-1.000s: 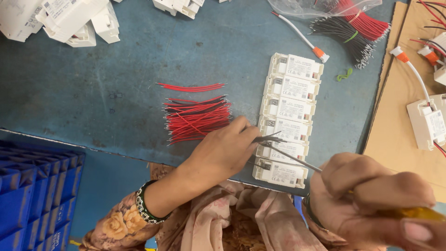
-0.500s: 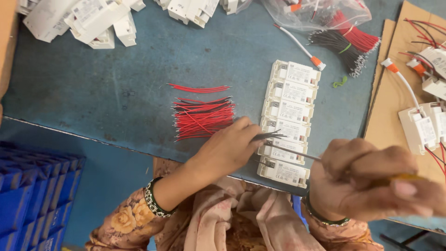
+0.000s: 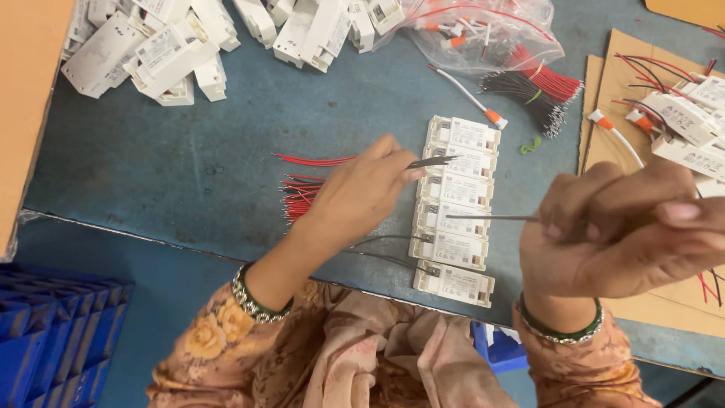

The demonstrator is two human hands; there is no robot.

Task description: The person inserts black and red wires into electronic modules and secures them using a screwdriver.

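A column of several white rectangular driver modules (image 3: 458,198) lies on the blue worktable (image 3: 189,174). My left hand (image 3: 361,193) pinches a short dark wire (image 3: 432,161) whose end reaches over the upper modules. My right hand (image 3: 618,229) is closed around a thin metal-shafted tool (image 3: 491,217), its tip pointing left over the middle modules. Two dark wires (image 3: 385,249) trail from the lower modules towards me. A bundle of red wires (image 3: 302,189) lies just left of my left hand.
A pile of white modules (image 3: 189,38) sits at the back left. A clear plastic bag (image 3: 483,30) and a red-and-black wire bundle (image 3: 540,87) lie at the back. Cardboard (image 3: 604,136) at right carries wired modules (image 3: 687,125). Blue bins (image 3: 53,340) stand at the lower left.
My left hand has moved up the column with the dark wire, from the lower modules to the upper ones. My right hand has lifted with the tool. The view has tilted.
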